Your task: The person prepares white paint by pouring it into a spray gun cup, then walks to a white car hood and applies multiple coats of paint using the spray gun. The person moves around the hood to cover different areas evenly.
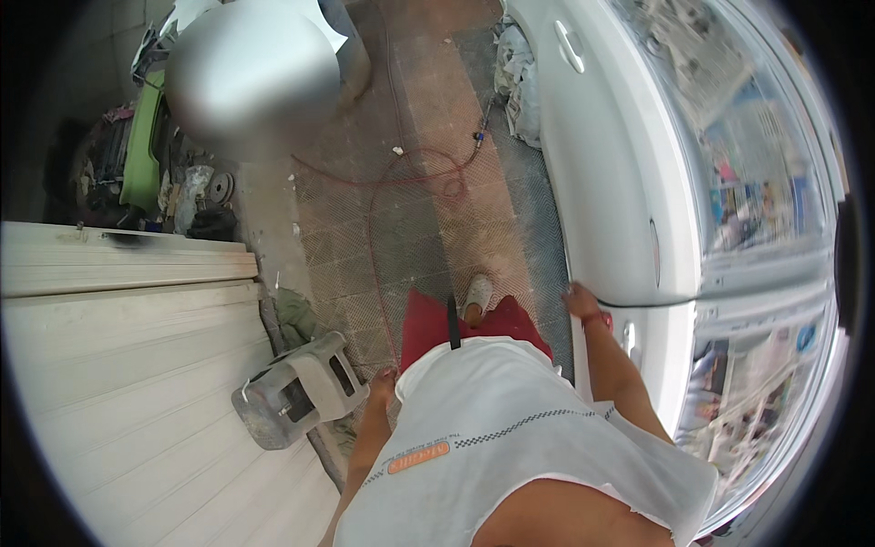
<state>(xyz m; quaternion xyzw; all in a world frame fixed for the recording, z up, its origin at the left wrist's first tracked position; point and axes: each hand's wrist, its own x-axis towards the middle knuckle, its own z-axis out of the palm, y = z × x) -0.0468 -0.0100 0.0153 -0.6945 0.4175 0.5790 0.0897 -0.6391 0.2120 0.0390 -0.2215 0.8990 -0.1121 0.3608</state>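
My right hand [580,299] rests against the side of a white car [602,182], close to a thin dark line [656,303] that runs across the panel. There is a red band at that wrist. My left hand [383,377] hangs at my side with loosely bent fingers and holds nothing. It is nearest to a grey plastic step stool [296,387] lying tipped on the floor. I wear a white shirt and red trousers, and one light shoe [477,294] shows on the tiled floor.
The car's windows are covered with newspaper [756,164]. A red hose [401,182] loops over the floor tiles. White boards [128,365] fill the left side. Another person [264,64] stands at the top, beside green clutter [141,155].
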